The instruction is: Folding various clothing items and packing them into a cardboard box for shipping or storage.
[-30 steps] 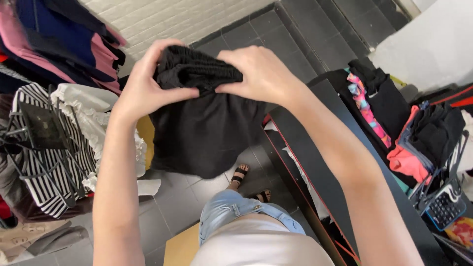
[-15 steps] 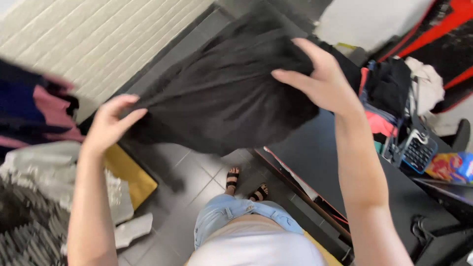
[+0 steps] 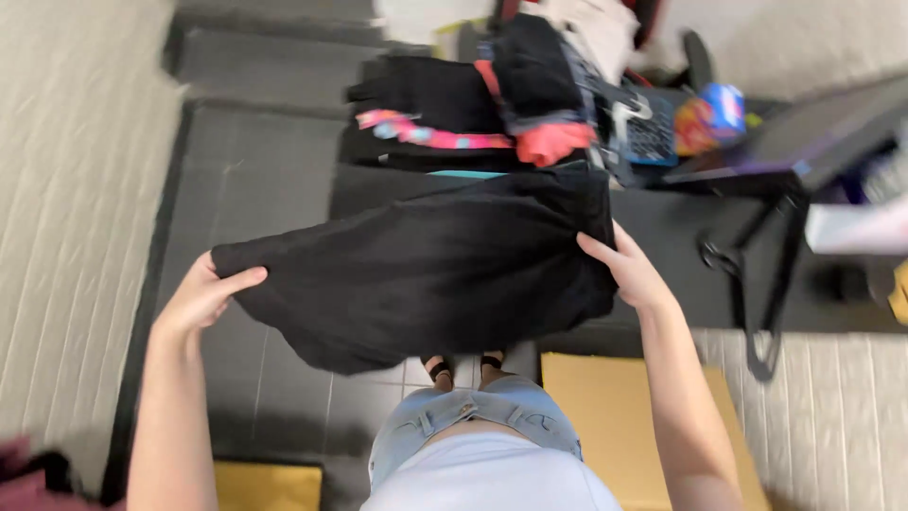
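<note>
1. Two things are hard for me to read: the whole view is motion-blurred, and the pile of clothes (image 3: 492,104) at the far edge of the dark worktop (image 3: 681,237) melts into dark folds with pink and coral patches, so I cannot separate its pieces.
2. Much is covered by the black garment (image 3: 416,274): it hides the worktop's near left corner, part of the grey tiled floor (image 3: 246,170) and most of my legs, so only sandalled feet show under its hem.
3. My forearms run off the bottom edge, and the black stand (image 3: 771,284) by the worktop's right end is cut into by blur.
4. My left hand (image 3: 203,295) has its grip clenched on the garment's left corner, thumb on top, fingers tucked under the cloth and out of sight.
5. My right hand (image 3: 629,270) pinches the right edge, thumb lying over the fabric, the other fingers hidden behind it.
6. Stretched between both hands, the garment hangs in the air in front of me, its right part over the worktop's near edge and its left part out over the floor.
7. Its cloth looks thin, matte and soft, sagging in a rounded curve along the lower edge with faint creases.
8. Flat tan cardboard (image 3: 615,416) lies on the floor by my right arm.
</note>
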